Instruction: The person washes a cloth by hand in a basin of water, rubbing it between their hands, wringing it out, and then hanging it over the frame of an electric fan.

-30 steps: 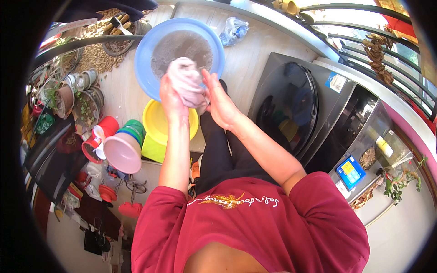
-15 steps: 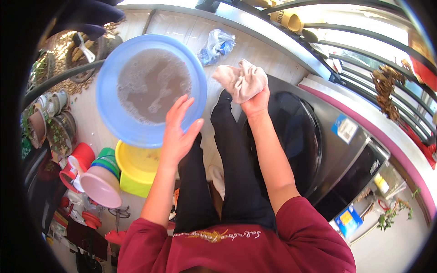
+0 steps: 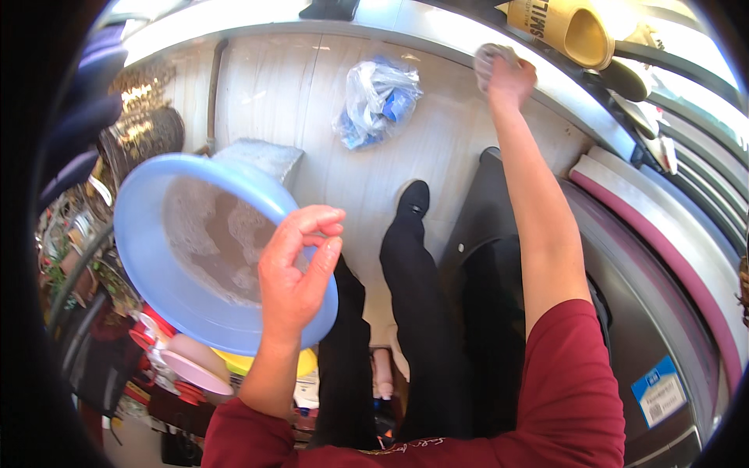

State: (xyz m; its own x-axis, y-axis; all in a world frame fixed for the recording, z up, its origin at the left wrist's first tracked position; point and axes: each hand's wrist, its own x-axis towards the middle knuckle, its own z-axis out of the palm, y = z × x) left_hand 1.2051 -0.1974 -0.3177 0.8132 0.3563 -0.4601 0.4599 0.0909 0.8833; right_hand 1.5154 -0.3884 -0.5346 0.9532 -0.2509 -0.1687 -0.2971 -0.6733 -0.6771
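Observation:
My right hand (image 3: pixel 514 81) is stretched far ahead, closed on a bunched, pale greyish-pink cloth (image 3: pixel 491 65). The cloth lies over the silvery window ledge (image 3: pixel 437 35), and seems to be pressed on it. In front of my body, my left hand (image 3: pixel 295 273) is raised by the near right rim of a blue basin (image 3: pixel 148 292). Its fingers are loosely bent, with the thumb apart and nothing between them. Murky brown water (image 3: pixel 226 226) with whitish suds fills the basin's bottom. Part of the basin is hidden behind this hand.
A grey block (image 3: pixel 281 160) shows behind the basin. On the tiled floor lies a clear plastic bag (image 3: pixel 378 101) with blue in it. A dark washing machine (image 3: pixel 624 312) stands at my right. Yellow slippers (image 3: pixel 585 39) rest by the window rails. A pink basin (image 3: pixel 195 366) is at lower left.
My right hand has carried the cloth forward and right to the ledge. My left hand's fingers have bent more. The view has shifted forward and right.

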